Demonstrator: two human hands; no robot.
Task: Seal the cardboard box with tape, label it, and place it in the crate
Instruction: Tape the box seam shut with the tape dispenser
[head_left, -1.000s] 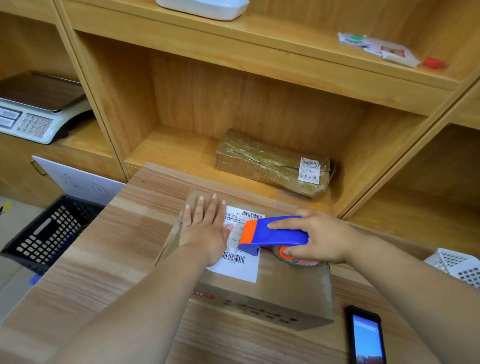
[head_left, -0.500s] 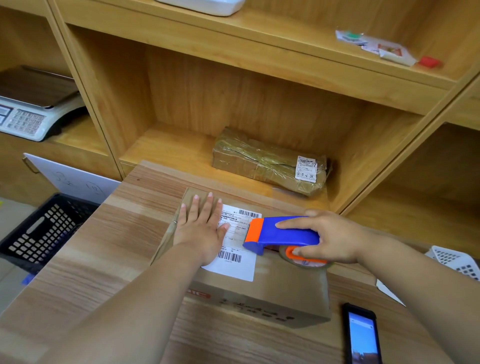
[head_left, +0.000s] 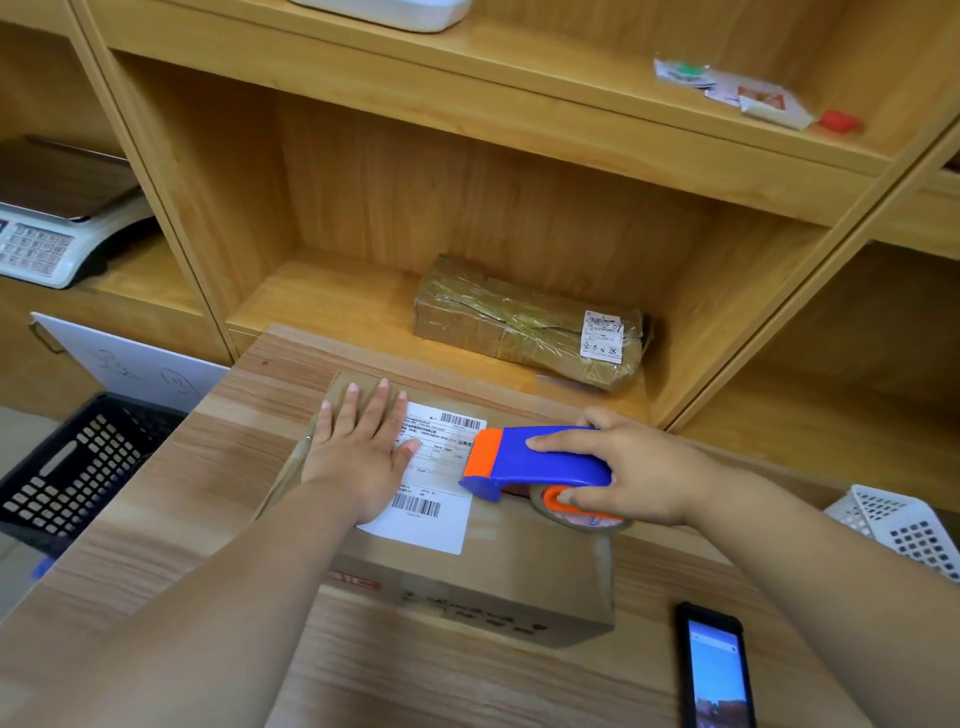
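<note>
The box (head_left: 467, 561) sits mid-tabletop, toward its far edge. The left hand (head_left: 358, 457) lies flat and open, pinning the label (head_left: 436, 499); the right hand (head_left: 628, 473) has a closed grip on the tape dispenser (head_left: 540, 460). Best to draw it steadily along the top, pressing down.

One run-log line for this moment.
left hand flat on cardboard box | right hand holds tape dispenser | label on

Cardboard box (head_left: 498, 582) flat on table — white label (head_left: 441, 499) on top (barcodes visible).
</note>
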